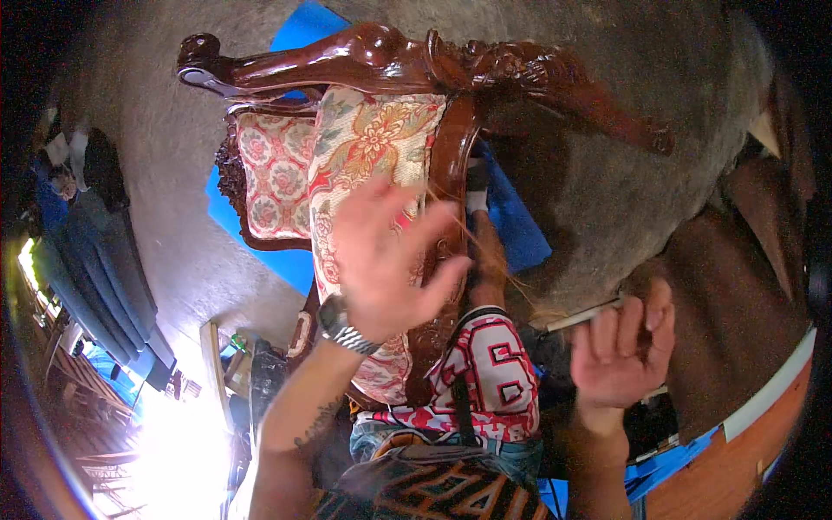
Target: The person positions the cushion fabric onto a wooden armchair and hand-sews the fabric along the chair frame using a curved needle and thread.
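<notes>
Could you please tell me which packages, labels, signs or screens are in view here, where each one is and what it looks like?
No package, sign or screen shows clearly.
Round dark-faced wristwatch with metal band: on the left hand's wrist, in front of the floral upholstered chair with glossy carved wood frame; its face cannot be read.
Red-and-white printed shorts: lower middle, beside the right hand, bearing large red-outlined figures.

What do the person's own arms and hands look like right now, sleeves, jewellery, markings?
Both forearms are bare, with no sleeves and no gloves. The left hand has a dark-faced wristwatch on a silver metal link band at the wrist, and a dark tattoo runs along that forearm. The right hand shows no watch or ring.
</notes>
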The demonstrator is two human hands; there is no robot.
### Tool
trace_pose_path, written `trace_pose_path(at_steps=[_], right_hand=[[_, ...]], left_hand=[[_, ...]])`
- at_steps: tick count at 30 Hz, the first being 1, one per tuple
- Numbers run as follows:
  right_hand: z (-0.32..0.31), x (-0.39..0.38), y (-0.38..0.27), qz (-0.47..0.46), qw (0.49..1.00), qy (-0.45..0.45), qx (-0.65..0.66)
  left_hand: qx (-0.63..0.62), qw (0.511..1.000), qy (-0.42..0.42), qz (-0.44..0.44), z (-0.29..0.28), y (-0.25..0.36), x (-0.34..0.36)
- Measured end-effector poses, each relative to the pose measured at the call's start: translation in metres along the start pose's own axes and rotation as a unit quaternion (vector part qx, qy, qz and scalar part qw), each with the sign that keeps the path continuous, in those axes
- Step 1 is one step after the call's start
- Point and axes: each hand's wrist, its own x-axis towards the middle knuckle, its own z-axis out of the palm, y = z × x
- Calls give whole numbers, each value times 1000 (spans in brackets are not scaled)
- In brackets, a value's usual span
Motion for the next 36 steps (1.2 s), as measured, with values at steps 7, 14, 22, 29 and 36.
trace_pose_path(at_steps=[7, 14, 22, 29, 36], right_hand=[[-225, -165, -84, -43, 504, 293, -811], [-268, -352, -133, 265, 252, 258, -894], [-245, -307, -75, 323, 356, 183, -858], [-266, -319, -90, 305, 330, 212, -868], [-294, -289, -71, 283, 391, 253, -839]], left_hand=[[-88, 856, -407, 306, 28, 31, 10], [43, 977, -210, 13, -23, 19, 34], [215, 911, -329, -126, -29, 28, 33], [120, 969, -195, -93, -11, 14, 13], [26, 975, -16, -219, -3, -1, 18]])
